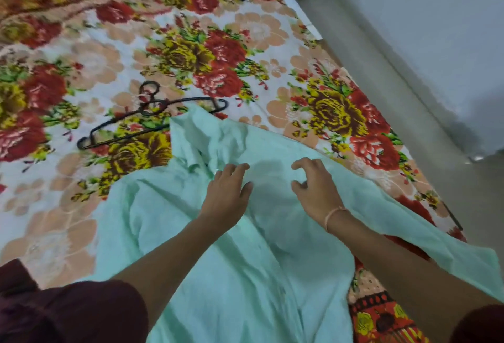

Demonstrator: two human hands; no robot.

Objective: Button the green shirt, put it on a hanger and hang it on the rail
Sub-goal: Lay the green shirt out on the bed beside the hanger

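A pale green shirt [207, 255] lies spread and wrinkled on a bed, collar end toward the far side. My left hand [227, 192] hovers just over the shirt near the collar, fingers spread, holding nothing. My right hand [316, 185] is beside it over the chest area, fingers curled apart, also holding nothing. A black hanger [120, 124] lies flat on the bed beyond the shirt, its right end tucked under the raised collar edge. No rail is in view.
The bed is covered by a floral sheet [191, 50] in red, yellow and peach. The bed's right edge [362, 89] runs diagonally, with grey floor [409, 42] beyond it. My dark maroon sleeves show at the bottom corners.
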